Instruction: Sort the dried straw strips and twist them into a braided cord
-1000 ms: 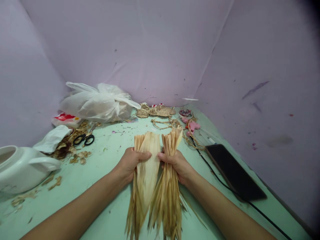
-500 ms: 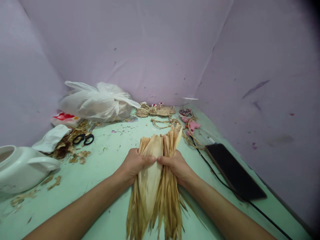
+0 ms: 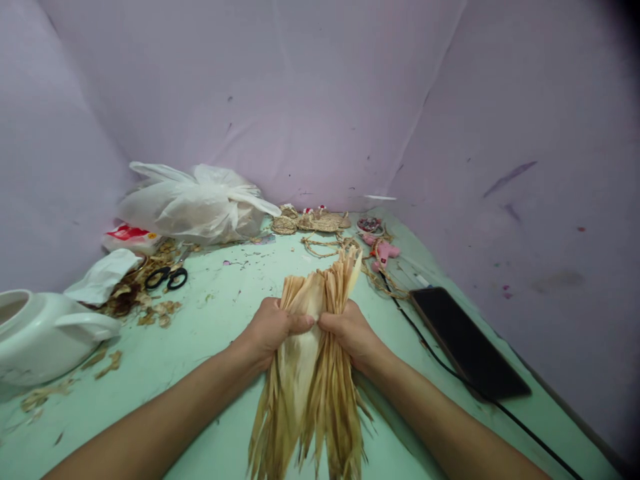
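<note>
A bundle of dried corn husks (image 3: 333,387), pale straw-coloured with ragged, fringed lower ends, is gripped upright between both hands over the green table. My left hand (image 3: 277,330) is closed round its left side, thumb pressed across a broad pale husk at the front. On the right side, my right hand (image 3: 350,330) is closed too, its thumb pointing inward so the two thumb tips nearly meet. The fingers of both hands are mostly hidden behind the husks.
On the left are a white teapot-like vessel (image 3: 50,340), husk scraps and black-handled scissors (image 3: 167,277). A white plastic bag (image 3: 200,203) and woven pieces (image 3: 320,220) sit at the back. To the right lie a pink glue gun (image 3: 385,253), a black cable (image 3: 425,343) and a phone (image 3: 470,343).
The top of the bundle has drawn slightly closer together, and the thumbs have shifted a little to the right. Its lower fringe is spread slightly more to the left.
</note>
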{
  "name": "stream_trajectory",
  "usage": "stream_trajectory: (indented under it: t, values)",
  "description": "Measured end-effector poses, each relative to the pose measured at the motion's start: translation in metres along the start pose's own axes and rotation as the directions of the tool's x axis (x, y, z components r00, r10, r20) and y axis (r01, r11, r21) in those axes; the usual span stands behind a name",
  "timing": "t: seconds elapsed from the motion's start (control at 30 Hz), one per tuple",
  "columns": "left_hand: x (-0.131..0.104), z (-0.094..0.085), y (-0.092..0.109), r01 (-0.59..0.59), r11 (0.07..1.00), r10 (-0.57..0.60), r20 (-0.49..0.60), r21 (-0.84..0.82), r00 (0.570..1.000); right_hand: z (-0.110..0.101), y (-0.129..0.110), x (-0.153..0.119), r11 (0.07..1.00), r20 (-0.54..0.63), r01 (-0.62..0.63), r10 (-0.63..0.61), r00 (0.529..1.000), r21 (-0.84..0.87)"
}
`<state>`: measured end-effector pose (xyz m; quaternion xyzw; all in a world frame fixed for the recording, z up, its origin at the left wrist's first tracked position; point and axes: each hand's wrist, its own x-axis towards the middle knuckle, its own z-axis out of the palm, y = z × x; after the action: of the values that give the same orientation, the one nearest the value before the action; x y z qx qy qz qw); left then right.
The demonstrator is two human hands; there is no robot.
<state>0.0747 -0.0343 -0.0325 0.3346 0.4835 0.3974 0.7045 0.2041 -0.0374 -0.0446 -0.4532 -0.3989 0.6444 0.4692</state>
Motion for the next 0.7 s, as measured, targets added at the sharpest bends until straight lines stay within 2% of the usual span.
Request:
stream_trajectory:
  t: [0.2, 0.27, 0.4, 0.5, 0.6, 0.7]
  values:
    - [0.0, -0.007, 0.008, 0.122, 0.987, -0.106, 0.157, -0.1, 0.982, -0.006, -0.001, 0.004, 0.973, 0.06, -0.11, 0.1, 0.993, 0.203]
    - [0.003, -0.015, 0.014, 0.128, 0.99, -0.12, 0.124, -0.061, 0.985, -0.014, -0.007, 0.007, 0.944, 0.055, -0.115, 0.103, 0.993, 0.309]
    - [0.013, -0.036, 0.03, 0.113, 0.993, -0.112, -0.012, 0.037, 0.994, -0.037, -0.032, 0.01, 0.879, 0.078, -0.086, 0.055, 0.995, 0.469]
    - [0.018, -0.051, 0.042, 0.1, 0.989, -0.092, -0.079, 0.106, 0.993, -0.057, -0.052, 0.007, 0.853, 0.204, -0.119, 0.015, 0.979, 0.508]
    - [0.019, -0.061, 0.051, 0.112, 0.974, -0.077, -0.177, 0.199, 0.981, -0.071, -0.065, 0.002, 0.822, 0.246, -0.065, -0.093, 0.965, 0.565]
    - [0.015, -0.061, 0.054, 0.17, 0.968, -0.139, -0.169, 0.187, 0.976, -0.074, -0.069, 0.0, 0.802, 0.243, -0.018, -0.16, 0.957, 0.597]
